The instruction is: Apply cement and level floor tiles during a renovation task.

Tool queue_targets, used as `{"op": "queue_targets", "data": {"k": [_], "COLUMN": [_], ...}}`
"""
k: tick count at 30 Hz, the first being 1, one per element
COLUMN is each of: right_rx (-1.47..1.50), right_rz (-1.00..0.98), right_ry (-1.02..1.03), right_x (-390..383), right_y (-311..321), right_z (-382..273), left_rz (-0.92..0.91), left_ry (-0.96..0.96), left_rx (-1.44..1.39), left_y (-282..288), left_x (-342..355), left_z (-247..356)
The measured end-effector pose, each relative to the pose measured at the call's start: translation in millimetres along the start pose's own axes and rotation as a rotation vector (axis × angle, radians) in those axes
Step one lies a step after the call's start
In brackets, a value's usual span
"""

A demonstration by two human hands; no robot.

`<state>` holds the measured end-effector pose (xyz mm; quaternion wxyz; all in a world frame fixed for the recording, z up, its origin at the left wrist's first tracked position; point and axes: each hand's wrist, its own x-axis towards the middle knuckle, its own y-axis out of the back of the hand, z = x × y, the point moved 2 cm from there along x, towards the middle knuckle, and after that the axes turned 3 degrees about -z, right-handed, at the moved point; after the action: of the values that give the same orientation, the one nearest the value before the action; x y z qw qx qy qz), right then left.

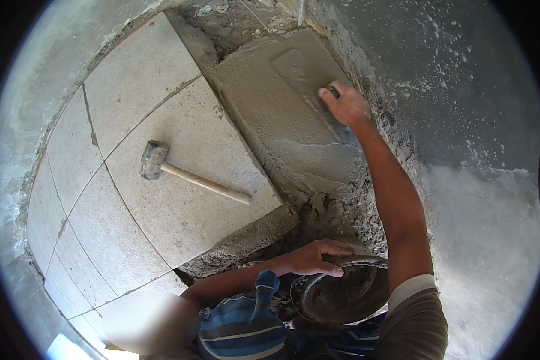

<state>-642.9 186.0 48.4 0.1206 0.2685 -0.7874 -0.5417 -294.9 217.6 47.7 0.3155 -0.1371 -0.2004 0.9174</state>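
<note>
My right hand [348,107] is closed around the dark handle of a long rectangular plastering trowel [299,71]. The trowel lies flat on a bed of wet grey mortar [252,84], its blade smeared with the same mortar. Lower down, my left hand [315,258] reaches across the rim of a round, mortar-stained bucket [342,294]. Its fingers are stretched out and grip nothing; the thumb points over the bucket's mouth. On the pale floor tiles [162,222] to the left rests a mallet [155,161] with a dark head and a wooden handle.
Laid tiles end in a raised edge beside the mortar bed. Rough, broken mortar [396,138] borders the bed on the right, next to a smooth grey concrete surface [474,210] with white splashes. Blue striped fabric [240,330] shows at the lower edge.
</note>
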Motion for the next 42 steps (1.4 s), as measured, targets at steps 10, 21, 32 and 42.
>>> {"op": "queue_targets", "data": {"k": [10, 21, 32, 42], "right_rx": [-0.099, -0.047, -0.008, 0.047], "right_rz": [-0.433, -0.066, -0.233, -0.197], "right_ry": [-0.016, -0.049, 0.015, -0.549], "right_x": [-107, 11, -203, -464], "right_y": [12, 2, 67, 244], "right_z": [-32, -15, 7, 2], "left_rz": [0.002, 0.007, 0.025, 0.026], "left_ry": [-0.028, 0.006, -0.061, 0.041], "left_rx": [0.006, 0.007, -0.134, -0.293], "left_y": [-1, -3, -11, -35], "left_x": [-1, -2, -3, -6], "left_z": [-11, -4, 9, 24]}}
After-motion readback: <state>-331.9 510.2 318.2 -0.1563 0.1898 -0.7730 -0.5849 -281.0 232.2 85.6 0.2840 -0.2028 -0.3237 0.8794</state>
